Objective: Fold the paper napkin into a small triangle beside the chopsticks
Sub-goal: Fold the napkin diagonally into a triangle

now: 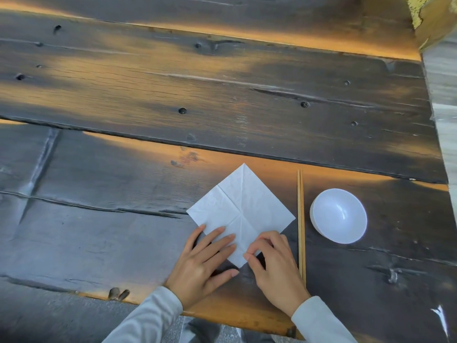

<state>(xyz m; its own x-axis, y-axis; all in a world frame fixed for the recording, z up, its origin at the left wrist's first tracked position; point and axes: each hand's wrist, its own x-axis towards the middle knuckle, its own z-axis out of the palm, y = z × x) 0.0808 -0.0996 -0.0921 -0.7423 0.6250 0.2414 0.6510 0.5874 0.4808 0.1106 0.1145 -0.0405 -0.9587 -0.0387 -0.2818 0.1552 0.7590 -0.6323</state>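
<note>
A white paper napkin (241,206) lies unfolded on the wooden table, turned like a diamond with crease lines across it. A pair of wooden chopsticks (300,219) lies straight, just right of the napkin. My left hand (205,263) rests flat, fingers spread, on the napkin's lower left edge. My right hand (274,263) pinches the napkin's lower right edge near the bottom corner between thumb and fingers. The bottom corner shows between the two hands.
A small white bowl (338,215) stands right of the chopsticks. The dark plank table (148,231) has gaps and knots; its near edge runs just below my wrists. A pale wall or post (442,95) borders the right side.
</note>
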